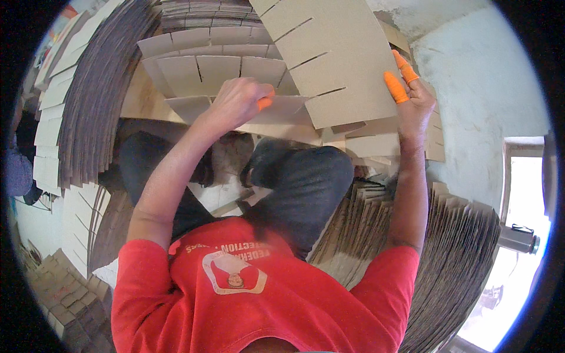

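left hand (240, 101) curling over a strip (287, 109), top centre, can't tell if it's gripping, right hand (416, 105) pinching a big slotted card (353, 62), upper right, hands sitting apart

Large slotted sheet (347, 59): far end cut off by the upper edge. Left hand (238, 103): fingertips mostly curled out of sight; contact beneath cannot be confirmed. Right hand (416, 106): fingers other than the two in orange caps (395, 87) not clearly discernible. Cardboard stack (206, 13), far side: truncated above. Blue-grey object (19, 173), left: cut by the dark rim, kind undetermined. Doorway (500, 300), right: washed out by glare, detail beyond unreadable.
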The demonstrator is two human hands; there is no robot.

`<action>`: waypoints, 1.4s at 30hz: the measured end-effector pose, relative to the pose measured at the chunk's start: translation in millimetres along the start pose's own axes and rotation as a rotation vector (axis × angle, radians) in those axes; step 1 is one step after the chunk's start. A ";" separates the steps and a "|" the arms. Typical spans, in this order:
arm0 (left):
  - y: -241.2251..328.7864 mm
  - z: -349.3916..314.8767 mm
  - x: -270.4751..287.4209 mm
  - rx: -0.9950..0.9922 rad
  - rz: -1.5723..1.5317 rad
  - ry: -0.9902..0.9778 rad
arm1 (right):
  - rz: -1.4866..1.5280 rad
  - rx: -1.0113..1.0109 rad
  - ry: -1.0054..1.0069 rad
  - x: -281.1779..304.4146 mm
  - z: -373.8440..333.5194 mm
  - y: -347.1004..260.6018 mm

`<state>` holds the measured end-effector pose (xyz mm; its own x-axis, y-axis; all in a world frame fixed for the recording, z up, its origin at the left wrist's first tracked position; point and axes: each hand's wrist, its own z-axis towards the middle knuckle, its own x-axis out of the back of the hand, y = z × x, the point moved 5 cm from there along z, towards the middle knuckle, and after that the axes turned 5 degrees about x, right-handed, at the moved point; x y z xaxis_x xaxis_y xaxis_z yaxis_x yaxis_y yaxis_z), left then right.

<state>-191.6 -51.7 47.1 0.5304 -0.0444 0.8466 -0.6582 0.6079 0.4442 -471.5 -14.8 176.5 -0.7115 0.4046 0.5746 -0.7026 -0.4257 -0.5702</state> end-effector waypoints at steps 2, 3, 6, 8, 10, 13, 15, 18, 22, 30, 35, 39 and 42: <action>-2.2 5.2 4.0 -0.033 0.030 0.010 | -0.047 0.062 -0.052 -2.1 -1.1 -2.5; -4.6 10.1 6.0 -0.051 0.045 0.015 | -0.047 0.048 -0.064 -1.7 -2.0 -2.9; -6.4 27.3 45.5 -0.295 0.082 0.628 | -0.050 0.040 -0.072 -1.2 -1.2 -5.8; -33.6 37.3 32.7 -0.125 0.209 0.369 | -0.068 0.069 -0.034 3.0 0.1 -5.4; -51.5 41.0 19.5 0.008 0.242 0.166 | -0.080 0.085 -0.038 3.5 -0.1 -9.4; -59.4 40.4 10.2 0.098 0.176 0.027 | -0.111 0.097 -0.036 0.9 -1.0 -8.1; -55.9 36.3 10.1 0.080 0.152 0.038 | -0.083 0.089 -0.034 1.4 -2.8 -4.9; -53.4 34.7 11.1 0.029 0.132 0.098 | -0.035 0.113 -0.031 5.4 -1.4 -4.8; -53.5 34.6 10.9 0.052 0.089 0.112 | -0.130 0.170 -0.100 -6.0 -6.4 -7.9; -46.4 33.2 13.5 0.060 0.011 0.055 | -0.032 0.075 -0.217 -23.7 -6.5 -11.1; -52.1 44.0 20.0 0.031 0.094 -0.025 | 0.030 0.124 -0.252 -30.8 5.7 -9.1; -72.3 67.3 49.8 0.038 0.244 0.139 | -0.039 0.097 -0.291 -25.1 2.9 -12.7; -105.7 85.9 65.8 0.018 0.490 0.343 | -0.094 0.112 -0.307 -25.8 0.7 -12.7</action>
<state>-133.1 -187.0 81.1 0.3034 0.4979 0.8125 -0.8768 0.4797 0.0335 -444.3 -20.5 169.3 -0.5944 0.1905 0.7813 -0.7468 -0.4912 -0.4483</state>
